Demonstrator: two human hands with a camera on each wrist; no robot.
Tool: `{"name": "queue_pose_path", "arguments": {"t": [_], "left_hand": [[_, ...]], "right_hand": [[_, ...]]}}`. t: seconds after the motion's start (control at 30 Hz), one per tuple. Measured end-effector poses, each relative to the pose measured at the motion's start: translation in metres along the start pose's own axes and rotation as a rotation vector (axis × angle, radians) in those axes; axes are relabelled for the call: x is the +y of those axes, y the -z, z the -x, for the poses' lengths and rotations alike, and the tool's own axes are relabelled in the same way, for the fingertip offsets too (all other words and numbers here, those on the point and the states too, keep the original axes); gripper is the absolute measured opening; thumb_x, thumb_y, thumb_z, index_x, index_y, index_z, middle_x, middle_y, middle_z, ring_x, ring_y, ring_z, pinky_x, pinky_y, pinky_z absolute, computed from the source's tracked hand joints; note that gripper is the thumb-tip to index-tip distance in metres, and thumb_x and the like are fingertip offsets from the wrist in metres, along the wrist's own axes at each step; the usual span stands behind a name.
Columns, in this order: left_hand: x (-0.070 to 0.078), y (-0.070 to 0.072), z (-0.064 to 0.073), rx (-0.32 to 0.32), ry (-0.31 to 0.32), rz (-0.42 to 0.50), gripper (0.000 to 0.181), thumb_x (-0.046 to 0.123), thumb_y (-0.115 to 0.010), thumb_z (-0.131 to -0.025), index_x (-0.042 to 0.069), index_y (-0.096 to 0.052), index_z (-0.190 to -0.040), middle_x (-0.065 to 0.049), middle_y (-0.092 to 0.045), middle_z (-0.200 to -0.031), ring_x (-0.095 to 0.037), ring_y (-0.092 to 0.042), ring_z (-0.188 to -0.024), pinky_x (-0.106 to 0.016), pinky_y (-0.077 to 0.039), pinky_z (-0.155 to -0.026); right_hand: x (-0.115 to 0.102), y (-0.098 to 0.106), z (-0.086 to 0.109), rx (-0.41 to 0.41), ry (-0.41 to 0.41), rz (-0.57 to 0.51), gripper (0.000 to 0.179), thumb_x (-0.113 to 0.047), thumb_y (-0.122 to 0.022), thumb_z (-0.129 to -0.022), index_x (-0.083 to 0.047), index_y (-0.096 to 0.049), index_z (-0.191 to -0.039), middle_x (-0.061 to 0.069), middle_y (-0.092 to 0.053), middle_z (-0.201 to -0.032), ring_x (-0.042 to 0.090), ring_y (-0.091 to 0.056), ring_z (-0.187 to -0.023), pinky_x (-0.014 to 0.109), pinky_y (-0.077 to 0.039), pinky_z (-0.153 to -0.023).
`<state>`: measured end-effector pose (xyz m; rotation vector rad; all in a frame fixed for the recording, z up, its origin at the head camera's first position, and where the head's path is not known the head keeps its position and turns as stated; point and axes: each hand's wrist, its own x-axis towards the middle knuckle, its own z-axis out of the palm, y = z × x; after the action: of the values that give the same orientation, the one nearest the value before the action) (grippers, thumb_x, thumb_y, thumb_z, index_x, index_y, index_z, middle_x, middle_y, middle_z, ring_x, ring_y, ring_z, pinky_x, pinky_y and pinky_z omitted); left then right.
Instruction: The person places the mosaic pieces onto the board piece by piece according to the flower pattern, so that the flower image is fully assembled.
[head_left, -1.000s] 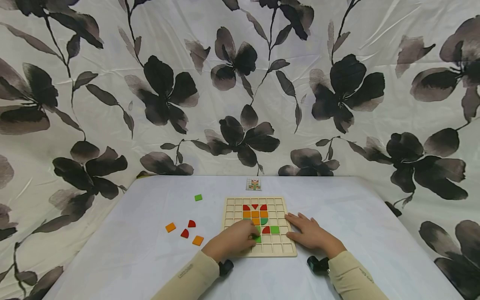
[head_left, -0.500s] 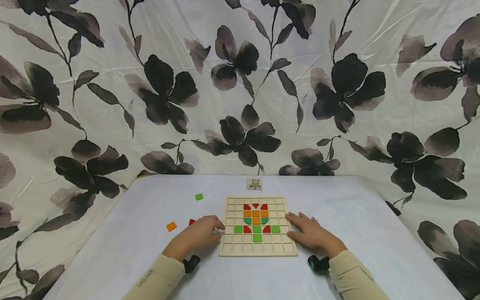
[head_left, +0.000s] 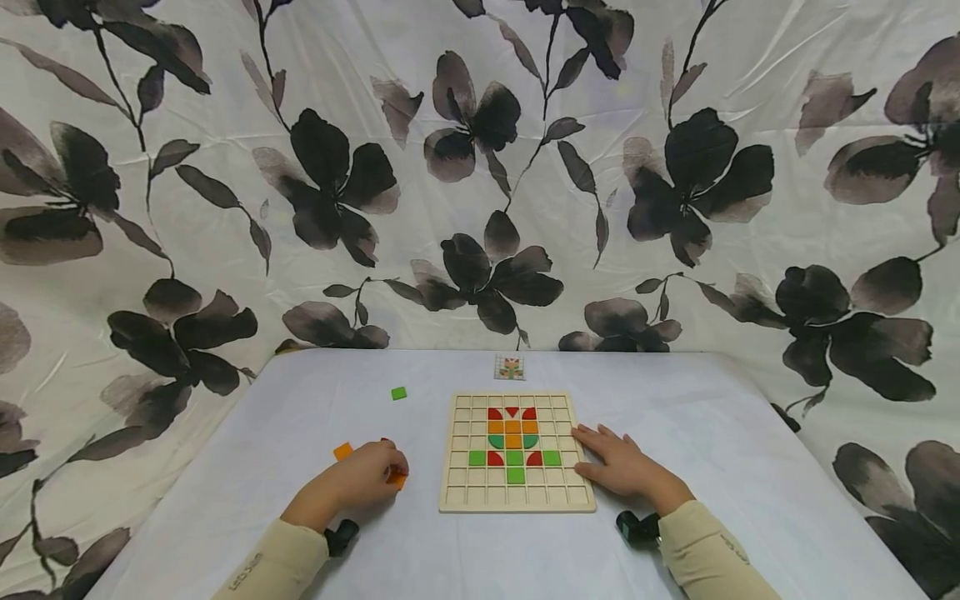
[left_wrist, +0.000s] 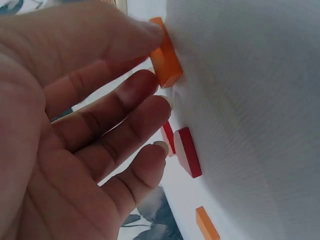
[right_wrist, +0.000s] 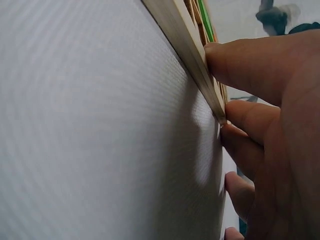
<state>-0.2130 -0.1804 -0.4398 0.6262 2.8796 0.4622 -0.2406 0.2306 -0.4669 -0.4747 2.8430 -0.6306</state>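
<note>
My left hand (head_left: 352,477) is over the tabletop left of the wooden grid board (head_left: 465,498). Its thumb and index finger pinch an orange square tile (left_wrist: 166,62), tilted at the white cloth; the other fingers are loosely bent. Two red quarter-round tiles (left_wrist: 187,152) lie just past those fingertips, mostly hidden by the hand in the head view. On the board, red, orange and green tiles (head_left: 513,442) form a flower-like pattern. My right hand (head_left: 628,465) lies at the board's right edge, fingers fairly straight, thumb and fingertips touching its rim.
Another orange tile (head_left: 342,451) lies beyond the left hand. A green square tile (head_left: 399,392) sits farther back. Behind the board is a small pattern card (head_left: 510,367). A floral cloth (head_left: 480,167) hangs past the table's far edge.
My left hand has left the board and moved left to the loose tiles, where it now pinches an orange tile. The lower left part of the pattern is uncovered. My right hand stays put.
</note>
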Motion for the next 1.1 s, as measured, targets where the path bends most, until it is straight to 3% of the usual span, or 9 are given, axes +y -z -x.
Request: {"name": "queue_pose_path", "arguments": {"t": [0.1, 0.3, 0.4, 0.57, 0.83, 1.1], "left_hand": [[0.000, -0.001, -0.001, 0.003, 0.023, 0.009, 0.010, 0.008, -0.073, -0.081, 0.012, -0.069, -0.090, 0.004, -0.055, -0.083, -0.011, -0.047, -0.074, -0.029, -0.044, -0.070], [0.001, -0.002, -0.005, -0.037, 0.126, 0.040, 0.014, 0.009, -0.073, -0.076, 0.014, -0.062, -0.084, 0.002, -0.052, -0.080, -0.014, -0.047, -0.076, -0.032, -0.042, -0.071], [0.004, -0.003, -0.009, -0.052, 0.141, 0.074, 0.017, 0.011, -0.073, -0.074, 0.014, -0.060, -0.083, 0.001, -0.053, -0.078, -0.015, -0.048, -0.074, -0.031, -0.042, -0.069], [0.016, -0.006, -0.018, -0.044, 0.090, 0.136, 0.020, 0.016, -0.074, -0.071, 0.014, -0.060, -0.085, 0.002, -0.056, -0.076, -0.013, -0.050, -0.071, -0.029, -0.041, -0.065], [0.061, -0.008, -0.045, -0.045, -0.027, 0.214, 0.022, 0.019, -0.076, -0.075, 0.013, -0.064, -0.091, 0.002, -0.059, -0.082, -0.013, -0.051, -0.078, -0.027, -0.045, -0.070], [0.097, -0.024, -0.071, -0.025, -0.072, 0.098, 0.027, 0.021, -0.077, -0.077, 0.012, -0.069, -0.101, 0.007, -0.059, -0.085, -0.010, -0.052, -0.080, -0.024, -0.049, -0.078]], "right_hand": [[0.001, -0.001, -0.001, -0.001, -0.004, 0.000, 0.062, -0.039, -0.059, -0.093, -0.014, -0.041, -0.147, 0.008, -0.037, -0.155, 0.040, -0.024, -0.145, 0.067, -0.013, -0.112], [0.004, -0.003, -0.003, 0.000, 0.001, 0.004, 0.062, -0.040, -0.059, -0.093, -0.015, -0.041, -0.147, 0.008, -0.037, -0.155, 0.040, -0.024, -0.145, 0.067, -0.013, -0.112], [0.004, -0.004, -0.003, -0.001, -0.003, 0.008, 0.062, -0.041, -0.059, -0.093, -0.016, -0.041, -0.148, 0.007, -0.037, -0.155, 0.040, -0.024, -0.146, 0.067, -0.013, -0.112], [0.005, -0.004, -0.003, 0.000, -0.003, 0.006, 0.062, -0.040, -0.059, -0.093, -0.016, -0.041, -0.147, 0.007, -0.037, -0.155, 0.040, -0.024, -0.146, 0.067, -0.013, -0.113], [0.008, -0.005, -0.004, 0.006, -0.006, 0.002, 0.062, -0.041, -0.058, -0.093, -0.016, -0.041, -0.148, 0.006, -0.036, -0.155, 0.039, -0.024, -0.146, 0.066, -0.013, -0.113], [0.009, -0.006, -0.005, 0.011, -0.001, 0.002, 0.062, -0.041, -0.058, -0.094, -0.017, -0.041, -0.148, 0.005, -0.036, -0.156, 0.038, -0.023, -0.146, 0.066, -0.012, -0.113]]}}
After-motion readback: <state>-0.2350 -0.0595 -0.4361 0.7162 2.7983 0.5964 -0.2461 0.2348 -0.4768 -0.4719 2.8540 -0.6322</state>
